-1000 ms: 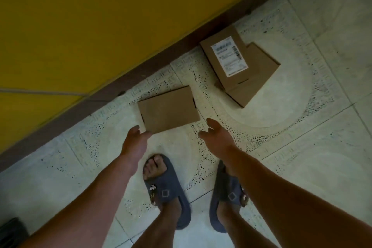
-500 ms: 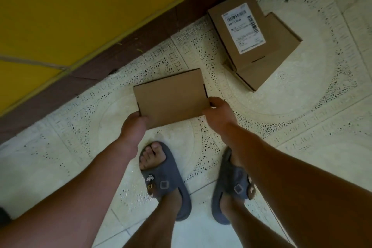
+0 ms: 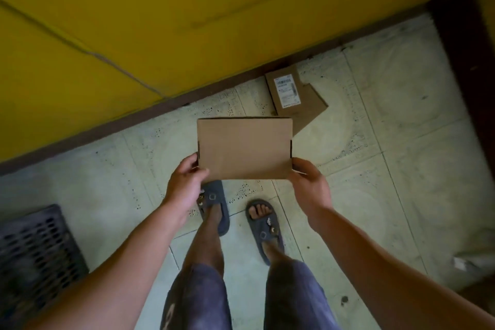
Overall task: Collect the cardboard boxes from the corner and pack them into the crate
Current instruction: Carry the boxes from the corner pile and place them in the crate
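Left hand (image 3: 184, 185), right hand (image 3: 310, 186) grip box (image 3: 243, 147); two floor boxes (image 3: 285, 88); one crate (image 3: 32, 249).

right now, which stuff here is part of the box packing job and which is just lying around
Job: plain box held by left hand and right hand; labelled box by the wall, cardboard partly under it; dark crate.
Not the job: worn sandals; pale scrap on the floor.

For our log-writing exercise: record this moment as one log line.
step: box picked up | left grip: holds plain box | right grip: holds it too | crate: on floor, person's left | labelled box: by wall, uncollected
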The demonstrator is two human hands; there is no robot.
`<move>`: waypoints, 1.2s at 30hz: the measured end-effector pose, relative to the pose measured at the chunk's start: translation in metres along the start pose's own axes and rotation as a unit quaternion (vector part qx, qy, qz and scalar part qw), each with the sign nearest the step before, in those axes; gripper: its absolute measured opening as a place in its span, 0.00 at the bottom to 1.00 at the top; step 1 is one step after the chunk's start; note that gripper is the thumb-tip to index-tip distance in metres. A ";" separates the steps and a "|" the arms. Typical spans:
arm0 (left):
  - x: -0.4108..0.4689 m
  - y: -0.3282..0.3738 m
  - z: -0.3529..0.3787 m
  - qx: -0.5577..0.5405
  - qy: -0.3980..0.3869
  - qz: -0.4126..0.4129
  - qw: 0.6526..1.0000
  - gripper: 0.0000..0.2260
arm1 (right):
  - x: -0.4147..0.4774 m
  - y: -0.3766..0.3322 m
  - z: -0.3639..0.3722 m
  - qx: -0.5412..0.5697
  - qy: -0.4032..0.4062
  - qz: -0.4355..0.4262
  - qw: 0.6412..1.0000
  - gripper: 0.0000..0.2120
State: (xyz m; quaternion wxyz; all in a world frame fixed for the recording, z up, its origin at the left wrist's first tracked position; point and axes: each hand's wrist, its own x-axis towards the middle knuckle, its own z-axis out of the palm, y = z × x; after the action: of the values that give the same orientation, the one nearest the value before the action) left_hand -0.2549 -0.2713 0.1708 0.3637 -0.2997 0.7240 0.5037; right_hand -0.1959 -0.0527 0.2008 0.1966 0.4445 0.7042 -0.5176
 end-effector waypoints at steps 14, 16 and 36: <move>-0.286 -0.052 -0.130 -0.236 0.169 0.032 0.956 0.19 | -0.210 -0.092 0.012 -0.107 -0.185 -0.192 0.958 0.13; -0.317 -0.073 -0.151 -0.276 0.199 0.024 0.940 0.21 | -0.243 -0.095 0.034 -0.117 -0.210 -0.221 0.945 0.13; -0.481 -0.365 -0.384 -0.516 0.354 -0.001 0.780 0.18 | -0.534 0.008 0.326 -0.212 -0.382 -0.264 0.860 0.10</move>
State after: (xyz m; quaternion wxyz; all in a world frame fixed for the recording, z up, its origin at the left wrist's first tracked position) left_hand 0.2180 -0.7163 0.4704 -0.1267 -0.6006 0.4332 0.6599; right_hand 0.0328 -0.5726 0.4642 0.3964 -0.0431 0.7573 -0.5173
